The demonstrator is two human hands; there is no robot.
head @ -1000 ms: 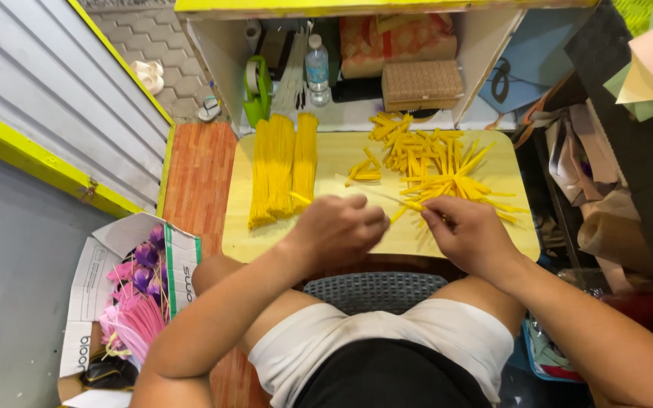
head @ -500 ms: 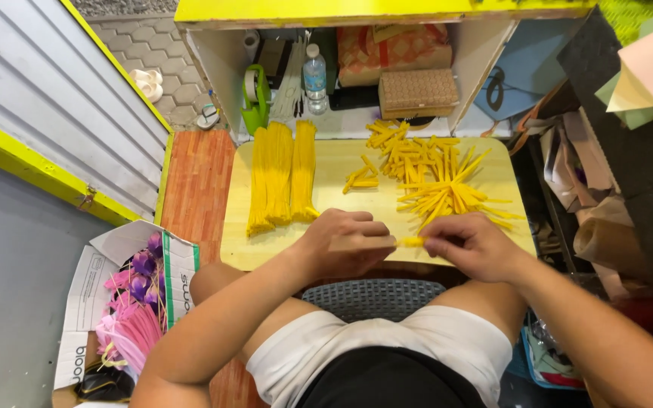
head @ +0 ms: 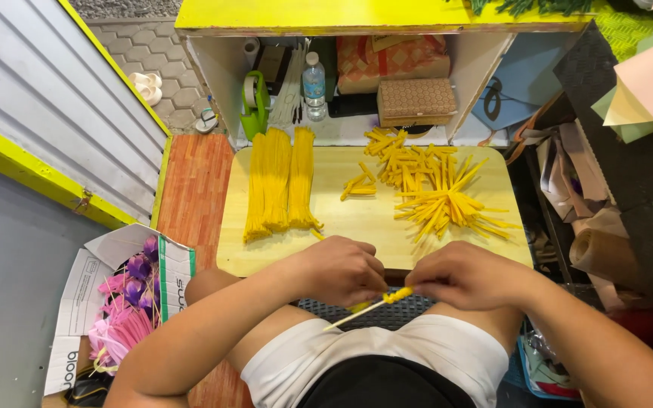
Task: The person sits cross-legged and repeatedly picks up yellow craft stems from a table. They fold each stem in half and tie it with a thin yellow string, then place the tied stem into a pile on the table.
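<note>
My left hand (head: 339,270) and my right hand (head: 463,275) meet at the near edge of a small wooden table (head: 357,230), over my lap. Together they pinch a thin yellow stick (head: 372,304) with a thicker yellow wrapped part between the fingertips; its pale bare end points down-left. On the table lie long bundles of yellow strands (head: 280,183) at the left and a loose heap of short yellow sticks and strips (head: 436,195) at the right.
Behind the table is an open shelf with a green tape dispenser (head: 254,103), a water bottle (head: 314,85) and a woven box (head: 416,102). A cardboard box with pink and purple flowers (head: 124,306) stands on the floor at my left. Paper rolls and bags crowd the right side.
Both hands have drawn back from the table toward my lap and come together. The yellow stick now shows between the fingertips.
</note>
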